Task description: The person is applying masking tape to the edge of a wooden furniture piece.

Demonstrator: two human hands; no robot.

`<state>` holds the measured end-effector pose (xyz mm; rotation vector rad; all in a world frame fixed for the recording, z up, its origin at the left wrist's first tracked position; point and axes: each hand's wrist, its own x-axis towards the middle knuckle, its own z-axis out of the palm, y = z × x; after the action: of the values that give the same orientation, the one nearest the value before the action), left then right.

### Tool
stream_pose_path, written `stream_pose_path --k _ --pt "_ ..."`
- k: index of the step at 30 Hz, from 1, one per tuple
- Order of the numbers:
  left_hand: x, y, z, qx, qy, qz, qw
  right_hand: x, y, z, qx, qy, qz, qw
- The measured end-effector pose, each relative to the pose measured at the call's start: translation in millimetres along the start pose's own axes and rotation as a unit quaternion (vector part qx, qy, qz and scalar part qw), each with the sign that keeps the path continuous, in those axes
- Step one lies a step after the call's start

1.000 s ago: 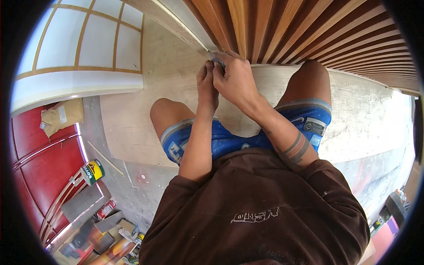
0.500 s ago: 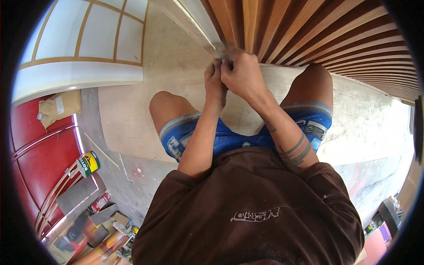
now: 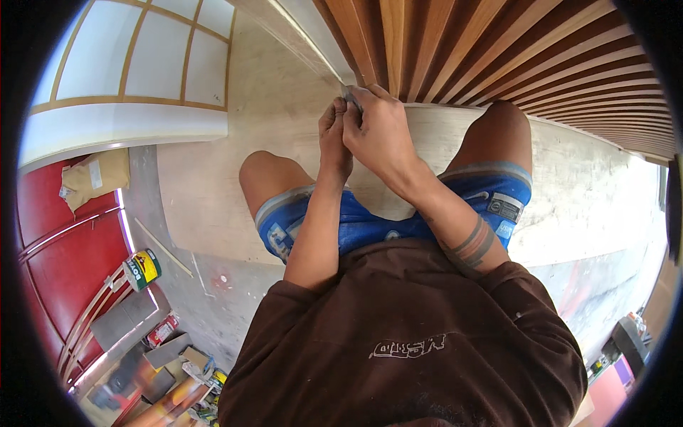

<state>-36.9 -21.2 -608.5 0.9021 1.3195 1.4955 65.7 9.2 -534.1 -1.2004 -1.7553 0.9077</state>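
Close together in front of my knees, both hands work at the near end of a pale upright panel edge, beside the brown slatted wood panel. My right hand is closed round a small dark grey piece, which looks like folded sandpaper and touches the end of the edge. My left hand presses against it from the left, thumb up and fingers curled in. What the left fingers hold, if anything, is hidden behind the hands.
Beneath me lies a pale plywood sheet on a grey stained floor. A white gridded panel stands at the far left. Left of me are a paint can, a brown paper bag and assorted clutter.
Both hands have shifted slightly to the left and nearer. The grey piece in my right hand shows more clearly, and the motion blur at the fingertips is gone.
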Motion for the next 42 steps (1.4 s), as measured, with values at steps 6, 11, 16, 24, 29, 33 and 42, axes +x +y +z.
stream_pose_path --k 6,11,16,24,29,33,42 --pt "2 5 -2 -0.129 0.005 -0.109 0.986 -2 -2 3 -0.007 0.03 -0.018 0.999" --pt "7 -2 -5 -0.086 -0.007 -0.075 0.993 3 -1 1 -0.006 -0.005 0.012 1.0" --pt "11 -4 -11 -0.132 -0.008 -0.111 0.985 5 2 6 0.004 0.034 -0.032 0.999" --pt "-1 -11 3 -0.105 0.043 -0.131 0.985 13 26 16 -0.048 -0.064 0.033 0.996" --pt "-12 -8 -9 -0.117 0.081 -0.193 0.971 -13 31 22 -0.003 -0.043 0.007 0.999" --pt "-26 -15 -17 -0.149 0.004 -0.176 0.973 -13 3 0 -0.03 -0.086 0.059 0.994" --pt "-8 4 5 -0.044 0.002 -0.126 0.991 -4 22 -22 0.011 -0.045 0.052 0.998"
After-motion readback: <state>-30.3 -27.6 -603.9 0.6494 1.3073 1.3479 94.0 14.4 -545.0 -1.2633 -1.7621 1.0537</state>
